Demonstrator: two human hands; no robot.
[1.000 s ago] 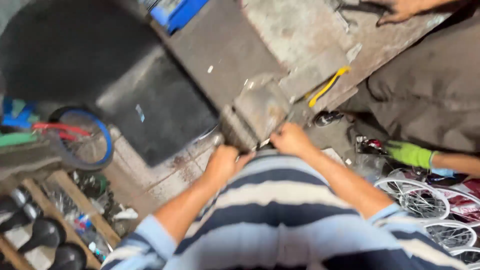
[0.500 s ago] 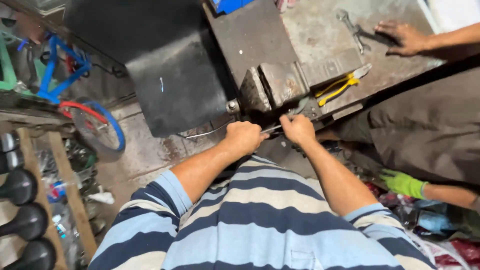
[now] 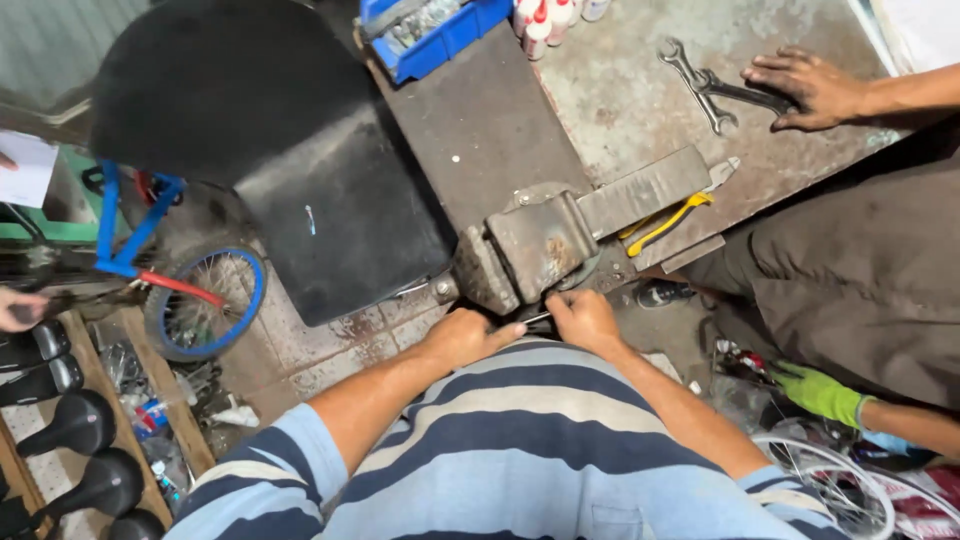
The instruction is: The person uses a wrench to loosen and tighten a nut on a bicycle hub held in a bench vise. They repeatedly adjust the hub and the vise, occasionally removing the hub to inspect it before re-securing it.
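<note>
Head view: left hand (image 3: 463, 338) and right hand (image 3: 583, 318), both curled shut on a thin metal rod (image 3: 537, 319) just below the rusty bench vise (image 3: 530, 250) at workbench edge (image 3: 640, 110). Another person's hand (image 3: 808, 88) on wrenches (image 3: 705, 85).

A bicycle repair workshop: a rusty bench vise (image 3: 530, 250) just beyond the fingers (image 3: 500, 332), spanners (image 3: 705, 85) farther off on the scarred metal workbench (image 3: 620, 100), bicycle wheels (image 3: 205, 300) on the floor.
</note>
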